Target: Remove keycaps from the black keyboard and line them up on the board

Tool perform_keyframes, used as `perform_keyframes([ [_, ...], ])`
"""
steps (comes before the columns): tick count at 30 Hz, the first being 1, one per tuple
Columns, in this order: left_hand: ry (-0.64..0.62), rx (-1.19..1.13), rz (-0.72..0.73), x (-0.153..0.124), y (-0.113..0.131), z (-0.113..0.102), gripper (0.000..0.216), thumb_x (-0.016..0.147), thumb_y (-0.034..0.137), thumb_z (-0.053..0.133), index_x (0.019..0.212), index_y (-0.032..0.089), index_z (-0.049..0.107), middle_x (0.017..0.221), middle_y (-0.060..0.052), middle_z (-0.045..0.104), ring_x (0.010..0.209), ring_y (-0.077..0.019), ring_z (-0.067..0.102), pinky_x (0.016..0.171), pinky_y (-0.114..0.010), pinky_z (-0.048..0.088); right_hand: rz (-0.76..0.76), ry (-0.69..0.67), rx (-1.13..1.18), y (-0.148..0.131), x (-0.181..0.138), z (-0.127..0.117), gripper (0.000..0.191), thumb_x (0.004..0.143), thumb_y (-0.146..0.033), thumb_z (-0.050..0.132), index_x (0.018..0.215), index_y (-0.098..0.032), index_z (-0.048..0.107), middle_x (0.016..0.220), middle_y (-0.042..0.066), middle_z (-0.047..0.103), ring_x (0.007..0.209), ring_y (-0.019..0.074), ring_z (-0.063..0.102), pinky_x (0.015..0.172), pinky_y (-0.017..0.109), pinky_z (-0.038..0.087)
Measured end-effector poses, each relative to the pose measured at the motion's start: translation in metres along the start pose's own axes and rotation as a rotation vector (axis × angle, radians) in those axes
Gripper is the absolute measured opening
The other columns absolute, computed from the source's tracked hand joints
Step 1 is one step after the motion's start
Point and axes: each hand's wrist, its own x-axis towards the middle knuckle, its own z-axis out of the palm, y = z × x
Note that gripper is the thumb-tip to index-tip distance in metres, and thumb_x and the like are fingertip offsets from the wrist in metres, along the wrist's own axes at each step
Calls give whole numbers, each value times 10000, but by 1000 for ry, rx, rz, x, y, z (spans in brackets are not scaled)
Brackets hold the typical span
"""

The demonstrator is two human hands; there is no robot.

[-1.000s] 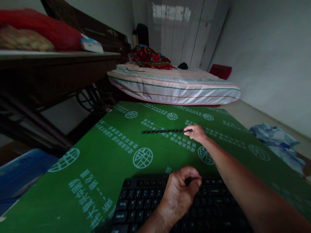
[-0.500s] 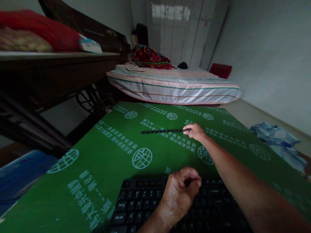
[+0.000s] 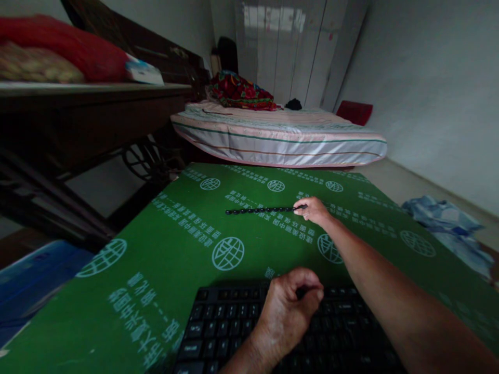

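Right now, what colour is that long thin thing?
The long thin thing is black, seen in the head view.

Black rod, thin, straight, twisted or beaded, too small to tell which. Runs roughly crosswise over the green board, right end pinched in my right hand, left end free. Can't tell if it touches the board. Black keyboard, pale key markings, flat on the board, partly hidden by my left hand.
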Motion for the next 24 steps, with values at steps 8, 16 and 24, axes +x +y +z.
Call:
perform_keyframes([
  [8, -2, -11, -6, 0, -1, 0, 82, 716, 90, 587, 685, 145, 639, 645, 1, 591, 642, -127, 520, 614, -216, 403, 10, -18, 16, 1, 1, 1, 212, 655, -162, 676, 863, -123, 692, 521, -11, 599, 358, 64, 485, 370, 163, 333],
  [16, -13, -4, -1, 0, -1, 0, 73, 727, 104, 583, 682, 137, 630, 645, 0, 581, 651, -128, 518, 627, -218, 399, 15, -17, 1, 1, 2, 0, 237, 653, -172, 691, 886, -130, 695, 531, -12, 604, 357, 58, 488, 372, 159, 336],
  [24, -12, -6, -3, 0, -3, 1, 72, 722, 88, 581, 706, 130, 638, 670, -7, 608, 663, -131, 539, 628, -217, 405, 22, -8, -27, -1, 0, -1, 276, 627, -229, 733, 886, -138, 702, 456, -30, 574, 343, 67, 489, 376, 163, 332],
])
